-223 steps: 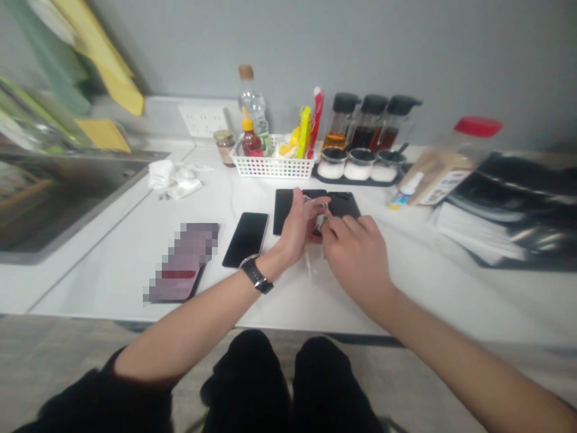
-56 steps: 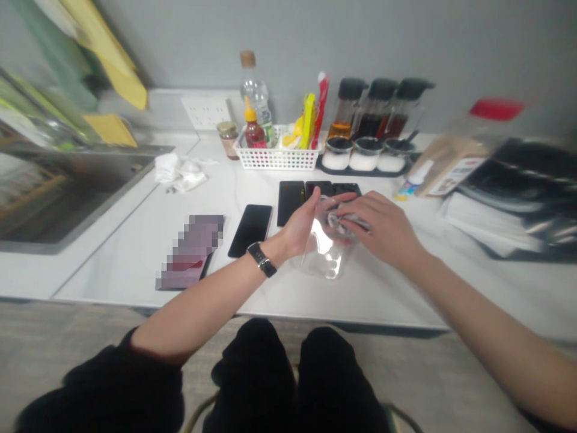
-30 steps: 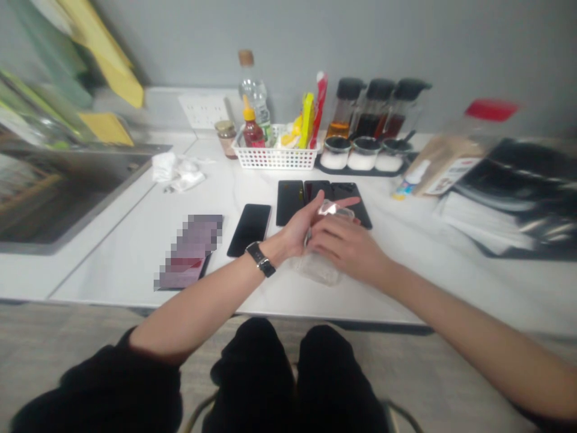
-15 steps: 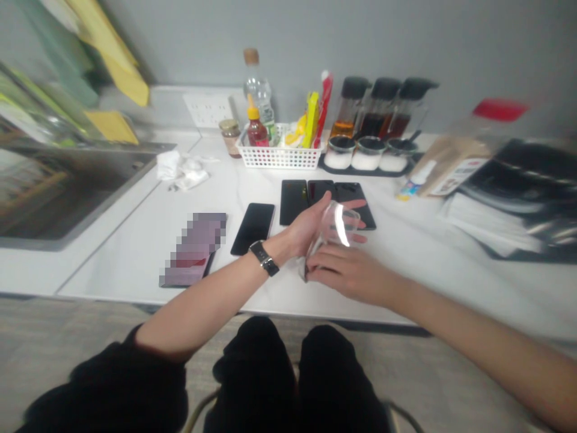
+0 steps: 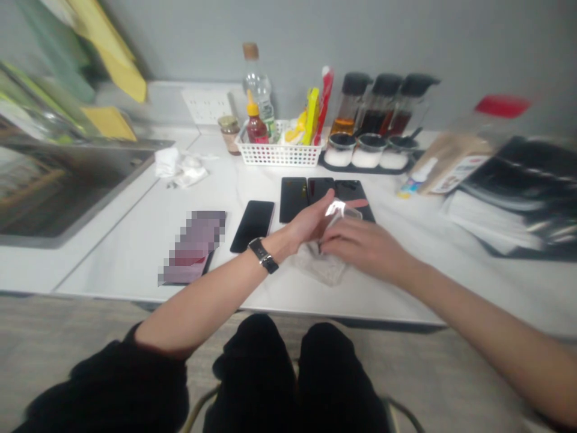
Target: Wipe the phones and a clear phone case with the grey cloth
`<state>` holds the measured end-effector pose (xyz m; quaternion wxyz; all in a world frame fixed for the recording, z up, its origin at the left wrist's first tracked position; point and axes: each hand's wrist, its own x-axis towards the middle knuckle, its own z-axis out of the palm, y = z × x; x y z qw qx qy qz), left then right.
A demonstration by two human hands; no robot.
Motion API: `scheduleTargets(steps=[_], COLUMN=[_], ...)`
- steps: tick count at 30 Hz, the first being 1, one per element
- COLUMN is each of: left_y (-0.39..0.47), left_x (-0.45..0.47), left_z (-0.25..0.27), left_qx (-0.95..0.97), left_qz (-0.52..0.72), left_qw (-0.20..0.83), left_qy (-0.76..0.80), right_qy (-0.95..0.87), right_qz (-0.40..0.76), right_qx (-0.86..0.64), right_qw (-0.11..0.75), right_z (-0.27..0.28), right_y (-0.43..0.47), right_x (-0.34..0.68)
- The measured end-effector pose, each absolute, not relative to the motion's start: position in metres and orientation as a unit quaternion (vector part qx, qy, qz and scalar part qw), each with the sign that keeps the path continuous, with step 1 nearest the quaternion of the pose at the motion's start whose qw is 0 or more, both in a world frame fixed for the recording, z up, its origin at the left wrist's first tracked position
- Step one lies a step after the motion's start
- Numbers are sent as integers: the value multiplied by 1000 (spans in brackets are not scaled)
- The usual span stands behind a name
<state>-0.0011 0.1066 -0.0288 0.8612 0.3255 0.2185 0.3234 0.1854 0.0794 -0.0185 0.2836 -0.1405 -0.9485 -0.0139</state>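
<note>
So the clear case [image 5: 323, 269] sits held in the left hand [image 5: 311, 225], poking out toward 5 o'clock, index finger sticking out straight. The right hand [image 5: 360, 245] is over it from 3 o'clock, fingers bunched; can't tell if they're pinching anything. One black phone [image 5: 253, 225] lies at the left hand's 9 o'clock.

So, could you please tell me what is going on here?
A person at a white counter has both hands at a clear phone case. The left hand holds it, thumb raised, while the right hand is at it with fingers bent; whether those fingers hold anything is hidden. Three dark, flat devices lie side by side just beyond the hands, and a dark phone lies to their left.
</note>
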Motion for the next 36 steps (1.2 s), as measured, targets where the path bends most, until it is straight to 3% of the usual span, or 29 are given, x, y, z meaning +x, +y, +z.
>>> scheduleTargets(steps=[4, 9, 12, 14, 17, 20, 23, 29, 32, 36], left_y=[109, 112, 112, 112, 112, 111, 110, 108, 107, 107], left_x=[0, 2, 1, 0, -1, -1, 1, 5, 5, 5], left_z=[-34, -37, -40, -40, -38, -34, -33, -39, -34, -29], left_qx=[312, 334, 335, 336, 352, 360, 357, 313, 315, 331], left_qz=[324, 314, 325, 326, 317, 325, 322, 319, 312, 309], left_qw=[862, 864, 854, 848, 842, 837, 838, 858, 862, 858], left_qy=[235, 209, 230, 248, 258, 254, 259, 252, 245, 242], right_qy=[-900, -949, -925, -921, -945, -956, -951, -906, -901, -934], right_qz=[-15, -22, -56, -19, 81, 111, 85, -72, -51, -29], right_qx=[-263, -133, -200, -217, -134, -83, -122, -267, -247, -176], right_qw=[346, 286, 319, 323, 286, 259, 271, 320, 353, 310], right_z=[-23, -34, -28, -27, -32, -37, -31, -17, -25, -28], right_y=[83, 63, 75, 76, 56, 38, 54, 101, 87, 78], right_x=[198, 196, 199, 195, 182, 182, 199, 199, 180, 179])
